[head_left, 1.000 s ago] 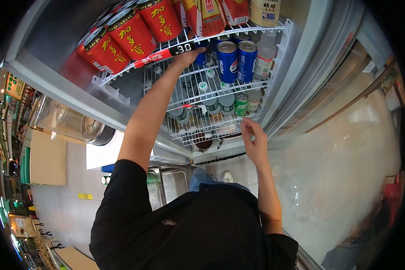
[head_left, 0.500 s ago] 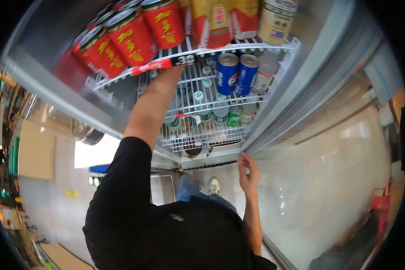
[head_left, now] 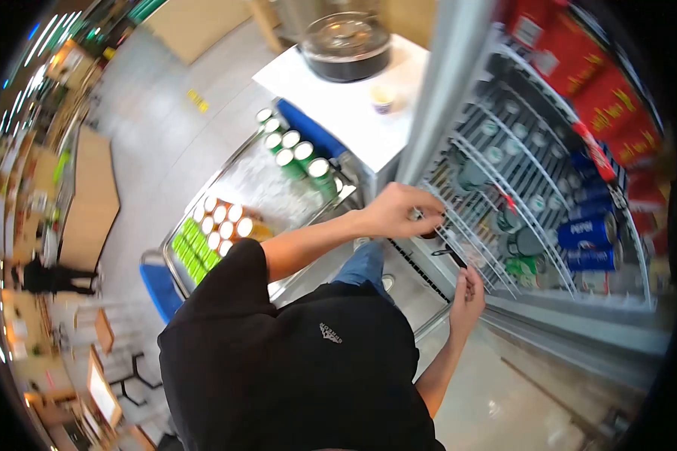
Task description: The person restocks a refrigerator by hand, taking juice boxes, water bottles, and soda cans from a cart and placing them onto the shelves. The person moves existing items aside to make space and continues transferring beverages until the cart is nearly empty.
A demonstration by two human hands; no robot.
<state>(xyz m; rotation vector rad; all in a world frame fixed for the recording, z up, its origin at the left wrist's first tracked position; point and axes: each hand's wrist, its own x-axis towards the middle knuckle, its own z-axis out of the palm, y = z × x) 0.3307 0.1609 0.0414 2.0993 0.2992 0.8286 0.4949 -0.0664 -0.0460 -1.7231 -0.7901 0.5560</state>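
My left hand (head_left: 400, 210) is at the front edge of the fridge shelves, its fingers curled. Between thumb and fingers shows something small, pale and round, possibly a bottle cap; what hangs below is hidden. My right hand (head_left: 466, 295) is by the right side of the fridge opening, fingers loosely bent and apart, with nothing seen in it. A black handle (head_left: 453, 256) lies just above its fingertips inside the fridge bottom; I cannot tell whether they touch. Clear bottles with white-and-green caps (head_left: 493, 155) stand on the wire shelf (head_left: 465, 143).
Blue Pepsi cans (head_left: 587, 231) and red cans (head_left: 609, 113) fill the fridge's right and upper parts. To my left stands a metal-rimmed cart (head_left: 226, 169) with green cans (head_left: 320, 174) and orange-brown cans (head_left: 220, 225). A white table (head_left: 293, 75) carries a lidded pot (head_left: 346, 49).
My left hand has come back out of the shelves to the front of the fridge. The view has turned left, bringing the cart into sight. My right hand stays near the fridge opening.
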